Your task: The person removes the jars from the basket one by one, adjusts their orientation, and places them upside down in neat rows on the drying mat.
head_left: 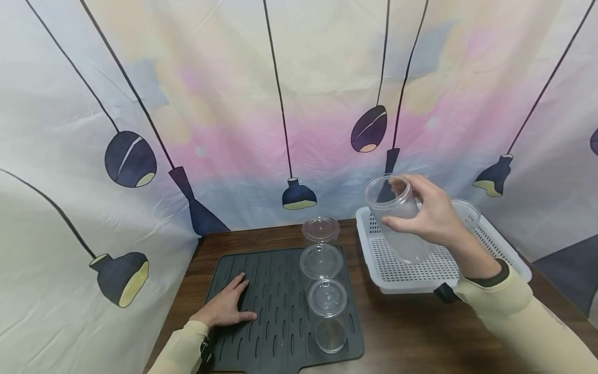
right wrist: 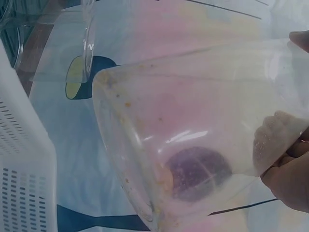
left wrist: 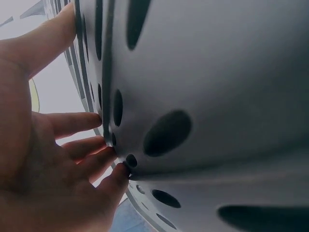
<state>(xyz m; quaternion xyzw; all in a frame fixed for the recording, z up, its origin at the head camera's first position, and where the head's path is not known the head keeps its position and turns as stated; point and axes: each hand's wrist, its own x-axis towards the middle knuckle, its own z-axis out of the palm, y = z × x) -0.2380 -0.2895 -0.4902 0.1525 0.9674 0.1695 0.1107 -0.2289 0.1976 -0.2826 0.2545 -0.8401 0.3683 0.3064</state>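
Observation:
My right hand (head_left: 432, 210) grips a tall clear plastic cup (head_left: 406, 241) near its rim, thumb on the near side. The cup tilts slightly and overlaps the white basket (head_left: 369, 259) in the head view. In the right wrist view, small yellowish specks show on the wall and base of this cup (right wrist: 130, 116). My left hand (head_left: 226, 304) lies at the left part of a dark grey slotted mat (head_left: 266, 270), fingers spread, holding nothing. Close up in the left wrist view, the fingertips (left wrist: 108, 150) meet the mat's edge. Three clear cups (head_left: 327, 298) stand in a row along the mat's right side.
Another clear cup (head_left: 467, 210) is at the basket's back right. Mat and basket sit on a brown wooden table (head_left: 397, 332). Behind them hangs a pastel cloth (head_left: 224, 104) printed with dark lamps, close to the table's back edge.

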